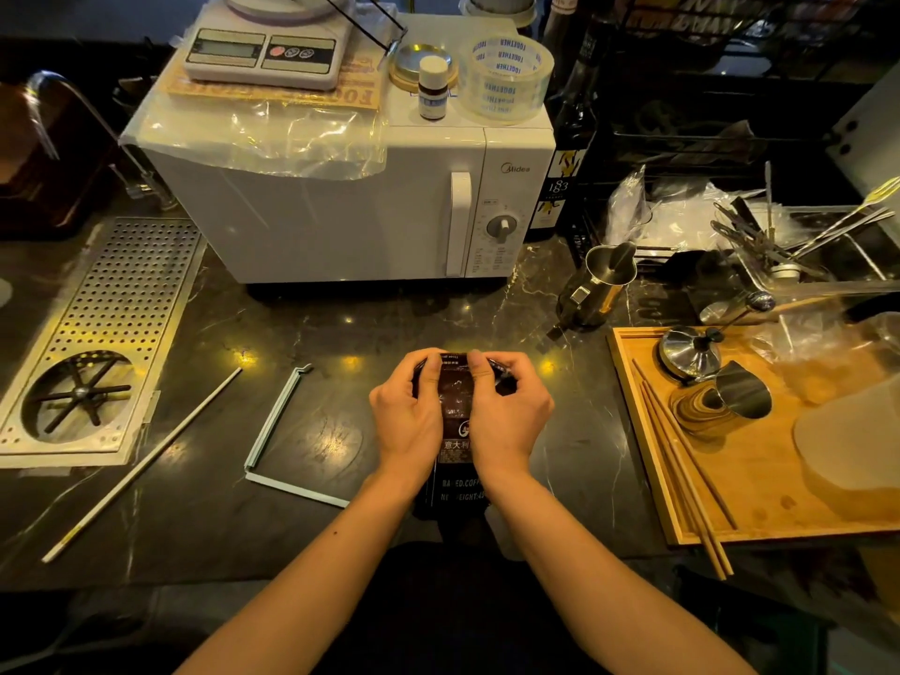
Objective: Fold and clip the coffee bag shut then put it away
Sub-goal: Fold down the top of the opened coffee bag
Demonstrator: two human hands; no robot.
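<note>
Dark coffee bag lying flat on the black marble counter, near the front edge, right in front of the white Midea microwave. Both hands clamped on its top end: left hand curled around the left side, right hand around the right, thumbs pressed on the upper face, fingers tucked over the far edge. Top of the bag bunched and rolled under those fingers; exact fold hidden by them. Printed lower half showing between the wrists, white lettering facing up.

Just left of the bag, not touching it: pale green bag clip, hinged open in a V, one arm running away from the camera, the other lying across toward the left forearm. Further left, a long white rod set diagonally, then the perforated steel drip tray sunk into the counter.

Right side: wooden tray with chopsticks, a steel jigger tipped over and a tamper. Steel milk pitcher near the microwave's corner. Up on the microwave: kitchen scale, small bottle, roll of clear tape.
</note>
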